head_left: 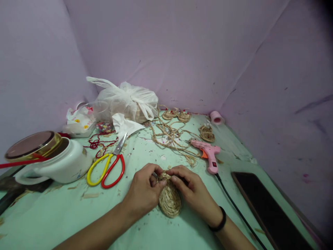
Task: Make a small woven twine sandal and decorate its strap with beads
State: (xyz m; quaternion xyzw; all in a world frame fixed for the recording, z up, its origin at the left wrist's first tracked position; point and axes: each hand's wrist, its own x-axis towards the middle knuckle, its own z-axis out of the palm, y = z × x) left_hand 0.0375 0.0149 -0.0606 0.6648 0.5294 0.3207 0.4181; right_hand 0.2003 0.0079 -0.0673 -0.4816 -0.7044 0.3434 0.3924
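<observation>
A small oval sole of coiled straw rope lies between my two hands, near the front of the table. My left hand pinches its far end from the left, thumb on top. From the right, my right hand pinches the same end with thumb and forefinger; a black band circles that wrist. The fingers partly hide the far end, where a short strip crosses the sole. A pink glue gun lies beyond my right hand. Scissors with one yellow and one red handle rest to the left, blades spread slightly.
A white enamel mug and its lid stand at left. Behind are a white plastic bag, tangled twine, small woven slippers and a pink roll. A phone and the glue gun's cord lie right.
</observation>
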